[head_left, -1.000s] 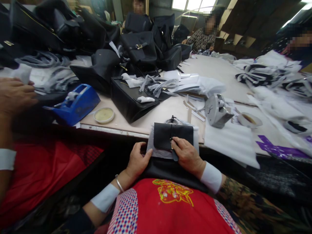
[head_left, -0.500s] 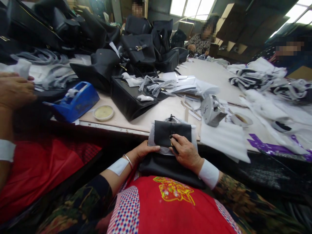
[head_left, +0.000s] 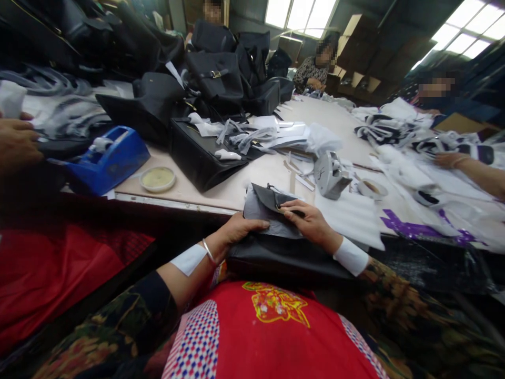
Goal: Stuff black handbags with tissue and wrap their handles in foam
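Note:
A small black leather pouch wrapped in thin white-grey foam sheet sits at the table's near edge, above a larger black bag on my lap. My left hand grips the wrapped pouch's left edge, fingers closed on the sheet. My right hand pinches the pouch's lifted flap from the right.
On the table stand a blue tape dispenser, a shallow dish of paste, a grey tape dispenser, a small cup, foam sheets and several black handbags. Another person's hand is at far left; other people sit opposite.
The pouch's flap has been lifted and the pouch tilted. My left hand moved onto its left edge; my right hand shifted from the clasp to the flap. The view swung slightly left.

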`<state>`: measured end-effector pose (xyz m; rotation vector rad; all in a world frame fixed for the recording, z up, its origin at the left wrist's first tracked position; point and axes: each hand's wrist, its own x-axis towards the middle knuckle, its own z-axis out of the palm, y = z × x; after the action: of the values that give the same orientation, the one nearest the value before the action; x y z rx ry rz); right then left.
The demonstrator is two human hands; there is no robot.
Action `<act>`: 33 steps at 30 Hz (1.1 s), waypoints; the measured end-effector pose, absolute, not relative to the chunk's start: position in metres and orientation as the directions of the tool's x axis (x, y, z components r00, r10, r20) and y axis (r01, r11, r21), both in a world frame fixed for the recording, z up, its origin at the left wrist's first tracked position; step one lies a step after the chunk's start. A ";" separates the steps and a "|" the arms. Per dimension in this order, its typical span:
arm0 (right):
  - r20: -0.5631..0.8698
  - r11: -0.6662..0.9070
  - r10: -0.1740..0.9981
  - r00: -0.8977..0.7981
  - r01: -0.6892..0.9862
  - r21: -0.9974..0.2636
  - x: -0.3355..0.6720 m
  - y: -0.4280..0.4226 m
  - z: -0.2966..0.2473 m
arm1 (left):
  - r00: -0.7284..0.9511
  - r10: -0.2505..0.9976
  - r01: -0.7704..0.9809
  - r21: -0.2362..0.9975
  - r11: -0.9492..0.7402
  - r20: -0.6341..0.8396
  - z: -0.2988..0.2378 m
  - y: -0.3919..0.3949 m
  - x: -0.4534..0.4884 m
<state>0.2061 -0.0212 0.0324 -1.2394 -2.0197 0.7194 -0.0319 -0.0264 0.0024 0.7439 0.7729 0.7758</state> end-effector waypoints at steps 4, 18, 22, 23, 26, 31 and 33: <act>0.106 0.246 0.952 -0.288 0.510 -0.824 0.214 -0.016 0.048 | 0.484 0.785 -0.388 0.710 0.588 -0.386 0.008 -0.035 -0.030; -0.085 0.123 0.945 -0.316 0.582 -0.804 0.205 -0.016 0.056 | 0.617 0.724 -0.479 0.584 0.656 -0.308 -0.005 -0.040 -0.037; -0.117 0.109 0.940 -0.319 0.610 -0.785 0.203 -0.017 0.053 | 0.632 0.719 -0.497 0.561 0.662 -0.289 -0.005 -0.042 -0.035; -0.115 0.114 0.940 -0.322 0.613 -0.782 0.202 -0.018 0.052 | 0.630 0.722 -0.502 0.559 0.660 -0.288 -0.005 -0.043 -0.035; -0.078 0.166 0.936 -0.344 0.624 -0.764 0.201 -0.019 0.049 | 0.607 0.742 -0.517 0.568 0.640 -0.284 -0.003 -0.046 -0.034; 0.024 0.381 0.869 -0.495 0.637 -0.671 0.203 -0.024 0.046 | 0.579 0.753 -0.519 0.572 0.635 -0.312 0.005 -0.051 -0.034; 0.078 0.483 0.824 -0.561 0.624 -0.614 0.203 -0.026 0.046 | 0.574 0.750 -0.509 0.575 0.641 -0.328 0.007 -0.053 -0.034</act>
<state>0.2033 -0.0264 0.0458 -1.2126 -2.3701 0.7624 -0.0343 -0.0532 0.0071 0.4496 0.5905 0.7668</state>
